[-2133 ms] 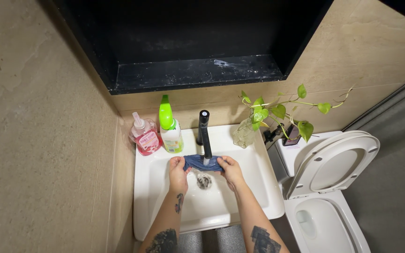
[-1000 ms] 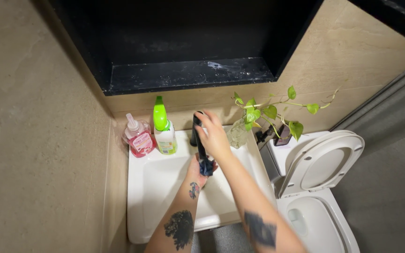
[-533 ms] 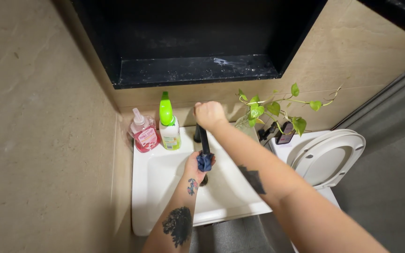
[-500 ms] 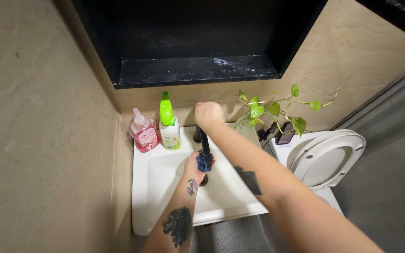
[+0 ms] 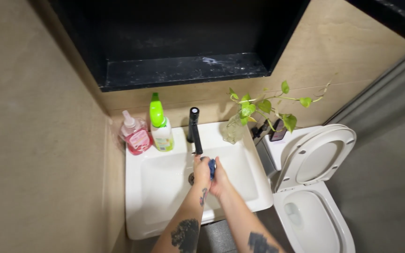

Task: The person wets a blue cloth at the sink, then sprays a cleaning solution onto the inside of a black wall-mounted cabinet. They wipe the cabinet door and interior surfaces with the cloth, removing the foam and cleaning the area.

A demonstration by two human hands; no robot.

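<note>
Both hands, left hand (image 5: 202,171) and right hand (image 5: 220,174), squeeze a small, soft blue cloth (image 5: 212,167) tight over the smooth white sink (image 5: 165,187), under the thin black tap (image 5: 194,131).

My left hand (image 5: 201,171) and right hand (image 5: 221,175) press together, fingers curled shut, just below the black faucet (image 5: 194,130), forearms converging.

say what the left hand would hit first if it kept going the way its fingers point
Probably the black faucet. The left hand, pressed with the right hand around a blue cloth, points up the picture toward the spout just beyond it. Depth is unclear, so it might pass beneath the spout and reach the sink back wall.
</note>
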